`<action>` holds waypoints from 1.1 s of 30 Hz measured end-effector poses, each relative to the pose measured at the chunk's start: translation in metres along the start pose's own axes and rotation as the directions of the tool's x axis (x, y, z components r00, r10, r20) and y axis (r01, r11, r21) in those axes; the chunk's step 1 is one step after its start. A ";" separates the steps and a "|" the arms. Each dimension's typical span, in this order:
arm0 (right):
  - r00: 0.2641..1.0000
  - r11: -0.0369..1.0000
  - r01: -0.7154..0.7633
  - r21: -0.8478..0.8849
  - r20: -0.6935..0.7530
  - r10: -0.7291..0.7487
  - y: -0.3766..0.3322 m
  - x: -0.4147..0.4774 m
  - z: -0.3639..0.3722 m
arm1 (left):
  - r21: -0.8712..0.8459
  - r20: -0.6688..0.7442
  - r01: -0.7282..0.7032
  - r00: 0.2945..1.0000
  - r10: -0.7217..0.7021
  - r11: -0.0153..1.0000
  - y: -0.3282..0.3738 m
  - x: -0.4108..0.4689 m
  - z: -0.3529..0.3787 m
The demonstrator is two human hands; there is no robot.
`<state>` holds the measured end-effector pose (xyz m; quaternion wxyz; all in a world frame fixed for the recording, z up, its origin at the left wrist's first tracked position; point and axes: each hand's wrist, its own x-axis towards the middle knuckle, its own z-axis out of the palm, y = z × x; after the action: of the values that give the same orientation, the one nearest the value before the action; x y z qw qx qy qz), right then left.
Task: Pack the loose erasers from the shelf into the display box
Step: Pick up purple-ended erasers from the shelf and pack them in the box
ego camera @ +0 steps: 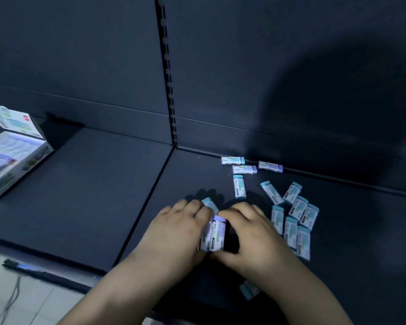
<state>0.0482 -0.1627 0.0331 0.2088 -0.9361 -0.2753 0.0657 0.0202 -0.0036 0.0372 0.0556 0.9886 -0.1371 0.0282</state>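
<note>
Seen from the head camera, the person's left hand point(181, 231) and right hand point(246, 235) were drawn close together on the dark matte shelf point(80, 184). Between them sat a small bundle of white-sleeved, lilac-tipped erasers point(215, 235). The left hand's fingers curled over the bundle's left edge. The right hand's fingers lay across its far end and the thumb closed in on the near end, so both hands clamped the bundle. A single teal-tipped eraser point(209, 204) poked out just beyond the left fingertips.

The rest of the loose stock lay on the right-hand shelf board. A cluster of teal-tipped erasers point(291, 221) sat just beside the right hand, several lying side by side and touching. Two more point(239, 186) point(271, 192) lay singly a little farther back. Three erasers point(244, 169) rested near the foot of the back panel. Another eraser point(249, 289) showed partly from under the right forearm.

The white printed cardboard display box point(21, 160) stood well apart on the left-hand board, its lid flap raised. What it held was too blurred to tell. A black slotted upright point(168, 78) ran up the back panel above the seam between the boards. At lower left was pale tiled floor point(45, 301) with a thin cable point(13, 296) across it.
</note>
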 end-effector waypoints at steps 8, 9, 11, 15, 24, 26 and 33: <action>0.998 1.000 -0.007 -0.018 -0.067 0.006 -0.115 0.028 0.052 | 0.019 -0.138 -0.143 0.980 0.145 0.989 -0.119 -0.061 -0.007; 0.998 1.000 -0.004 -0.017 -0.067 0.003 -0.133 0.035 0.059 | 0.018 -0.150 -0.148 0.977 0.149 0.989 -0.138 -0.070 -0.011; 0.997 0.999 -0.002 -0.040 -0.071 0.000 -0.161 0.048 0.070 | 0.002 -0.172 -0.138 0.976 0.137 0.990 -0.172 -0.086 -0.018; 0.991 0.996 -0.024 -0.085 -0.135 0.012 -0.193 0.062 0.078 | -0.017 -0.202 -0.103 0.975 0.097 0.995 -0.216 -0.112 -0.027; 0.991 0.999 0.011 -0.049 -0.133 -0.018 -0.217 0.075 0.087 | -0.003 -0.173 -0.065 0.983 0.064 0.998 -0.244 -0.129 -0.025; 0.992 1.000 0.025 -0.018 -0.127 -0.027 -0.216 0.080 0.091 | 0.003 -0.179 -0.072 0.981 0.071 0.997 -0.247 -0.130 -0.027; 0.992 0.993 0.075 0.094 -0.109 -0.065 -0.232 0.108 0.101 | -0.019 -0.208 -0.054 0.977 0.049 0.998 -0.277 -0.136 -0.040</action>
<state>0.0022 0.1083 0.0402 0.2710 -0.9167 -0.2930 0.0220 -0.0359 0.3023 0.0391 0.0807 0.9757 -0.1564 0.1308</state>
